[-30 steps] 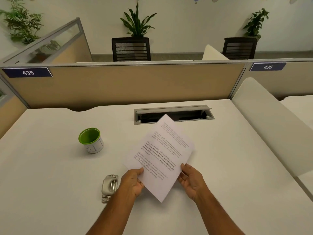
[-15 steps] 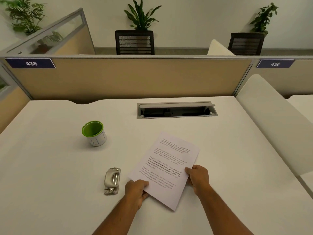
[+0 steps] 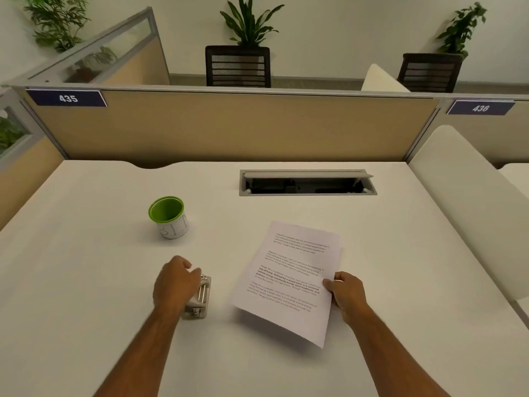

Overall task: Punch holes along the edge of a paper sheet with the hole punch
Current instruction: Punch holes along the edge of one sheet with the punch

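Note:
A printed paper sheet is held slightly above the white desk, its near edge lifted. My right hand pinches the sheet's right edge. A small grey metal hole punch sits on the desk to the left of the sheet. My left hand is closed over the punch from the left, covering most of its top. A gap of desk separates the punch from the sheet.
A white cup with a green inside stands behind the punch. An open cable tray slot is set in the desk at the back. A tan partition closes the far side; a cream divider rises on the right.
My left hand let go of the sheet and moved left onto the hole punch. My right hand kept the sheet and carried it a little to the right.

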